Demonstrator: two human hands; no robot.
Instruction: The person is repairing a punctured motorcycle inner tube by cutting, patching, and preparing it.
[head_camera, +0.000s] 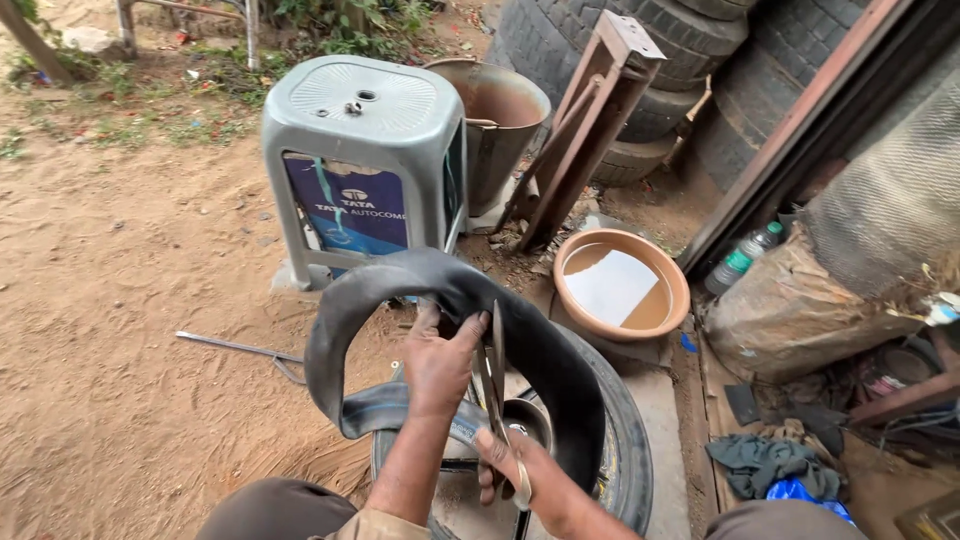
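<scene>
Gripping a black rubber inner tube (400, 290), the left hand (437, 362) closes around the tube's inner edge where it arches up above a wheel; the tube loops from low on the left, over the top, and down the right side, where it runs into the black tyre (625, 440) lying flat on the ground; the right hand (510, 470) sits lower, its fingers wrapped around a long flat metal tyre lever (493, 380) that stands nearly upright between the two hands, its upper end close to the left thumb and against the inside of the tube; a metal wheel rim (525, 415) shows in the middle of the tyre, just beside the right hand; both forearms come up from the bottom edge, with the person's knees at either lower corner; behind the tube stands a grey plastic stool (365, 130) with a blue sheet tucked inside its legs, and just right of it a rusty metal bucket (500, 110); a round terracotta-coloured basin (622, 285) holding water rests on the ground right of the tube, near a plastic bottle (742, 257); worn tyres (640, 50) are stacked at the back beside a leaning rusty metal frame (585, 130); a thin metal rod (240, 348) lies on the sandy ground to the left; crumpled cloth (760, 462) lies at the lower right.
</scene>
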